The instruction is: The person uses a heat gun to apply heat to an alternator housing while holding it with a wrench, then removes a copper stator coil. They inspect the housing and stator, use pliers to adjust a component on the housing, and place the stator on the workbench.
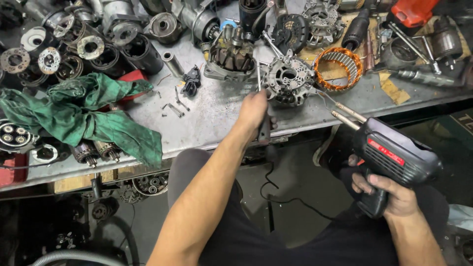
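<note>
Hands worked at a cluttered grey metal surface [217,111]: the left hand [253,109] gripped a dark-handled screwdriver [264,129] just beside the silver cast-metal alternator housing [289,79], nearer than the right hand [394,194], which clenched a black pistol-grip soldering gun [394,155] angled toward it.

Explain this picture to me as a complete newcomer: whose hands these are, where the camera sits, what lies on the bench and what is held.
There is one picture, taken by a camera on the person's head, looking down at their own bare arms and a cluttered metal workbench.

The left hand closes its grip on a dark-handled screwdriver, its thin shaft reaching up to a silver alternator housing at the bench edge. The right hand grips a black pistol-shaped soldering gun, its tip pointing toward that housing.

Also on the bench: a crumpled green rag, a copper-wound ring, loose screws, and many motor parts along the back.
</note>
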